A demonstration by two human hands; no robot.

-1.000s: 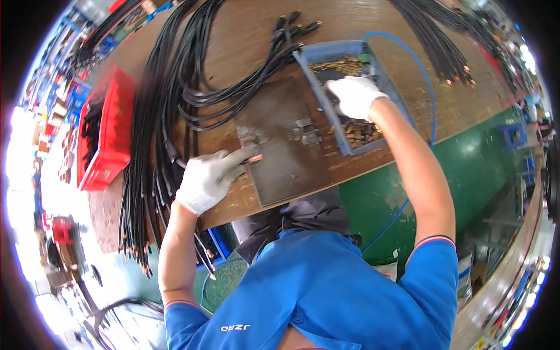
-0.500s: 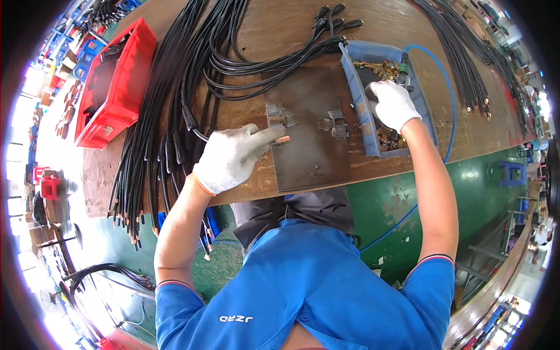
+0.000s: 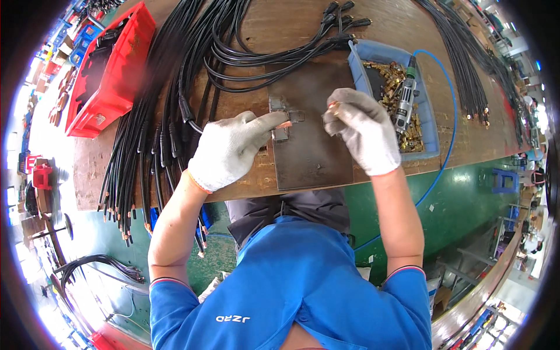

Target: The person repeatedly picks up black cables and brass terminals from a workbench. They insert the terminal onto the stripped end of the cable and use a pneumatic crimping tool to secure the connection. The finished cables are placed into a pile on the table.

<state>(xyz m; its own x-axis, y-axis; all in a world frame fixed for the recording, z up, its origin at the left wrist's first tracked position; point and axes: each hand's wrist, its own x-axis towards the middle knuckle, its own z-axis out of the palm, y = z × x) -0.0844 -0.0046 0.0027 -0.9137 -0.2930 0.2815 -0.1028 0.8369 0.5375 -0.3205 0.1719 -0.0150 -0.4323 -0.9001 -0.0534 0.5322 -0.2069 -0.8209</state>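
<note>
My gloved left hand (image 3: 224,151) is closed around a black cable (image 3: 195,125), with its bare copper end (image 3: 284,124) sticking out past the fingertips. That end lies by small metal holding blocks (image 3: 279,105) on a dark metal plate (image 3: 312,160). Over the plate's right side, my gloved right hand (image 3: 370,137) pinches a small brass-coloured fitting (image 3: 333,108), partly hidden by the fingers. To its right, a blue bin (image 3: 433,131) holds many brass fittings (image 3: 415,137). A silver and black air tool (image 3: 404,105) rests on them.
Bundled black cables (image 3: 169,76) cover the table's left, and more cables (image 3: 461,70) lie at the far right. A red bin (image 3: 125,87) with dark parts stands at the left. The air tool's blue hose (image 3: 454,116) curves over the table's front edge.
My right hand has come out of the blue bin and moved left over the plate, now with a brass fitting. My left hand stays near the blocks with the cable.
</note>
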